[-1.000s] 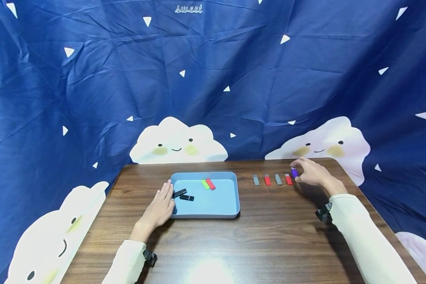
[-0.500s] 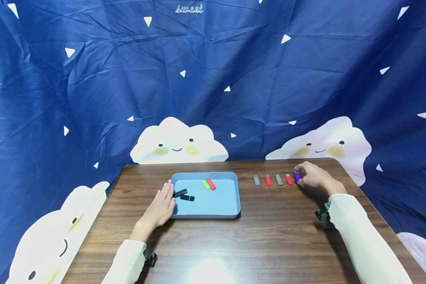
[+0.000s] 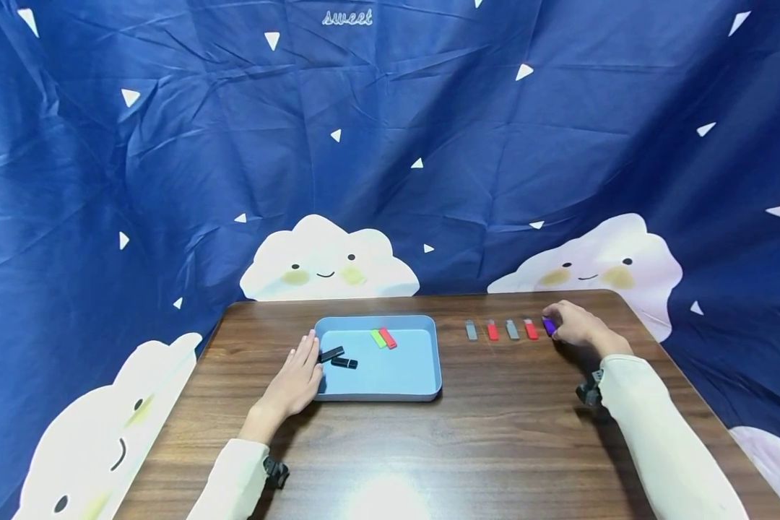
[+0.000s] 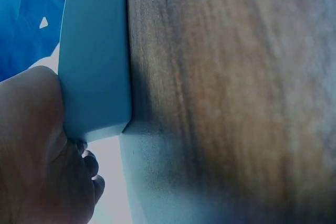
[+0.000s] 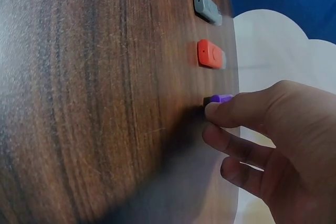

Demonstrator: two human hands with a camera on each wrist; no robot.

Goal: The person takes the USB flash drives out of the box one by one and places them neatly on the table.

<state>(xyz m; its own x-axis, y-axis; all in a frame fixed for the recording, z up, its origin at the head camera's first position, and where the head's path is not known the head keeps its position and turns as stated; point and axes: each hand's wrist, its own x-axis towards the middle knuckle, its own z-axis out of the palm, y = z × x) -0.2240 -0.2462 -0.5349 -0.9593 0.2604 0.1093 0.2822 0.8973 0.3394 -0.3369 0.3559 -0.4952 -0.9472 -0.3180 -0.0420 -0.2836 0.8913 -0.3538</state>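
left hand [image 3: 295,379] lies flat w/ straight fingers against the blue tray [image 3: 422,361] edge, nearest me; further back right hand [image 3: 575,325] pinches the purple stick [image 3: 549,326] down on the table [image 3: 494,433], end of the row beside the red stick [image 3: 531,329]; risk imo: fingers nudge that neighbour, row goes crooked; vs 1 s ago purple was lifted, now lowered.

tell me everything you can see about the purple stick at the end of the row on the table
The purple stick is small, flat and oblong, plastic by the look, with a dark end facing away from the hand. It lies low at the wooden table, at the right end of a row, beside a red stick. The right hand pinches it with its fingertips and hides most of it.
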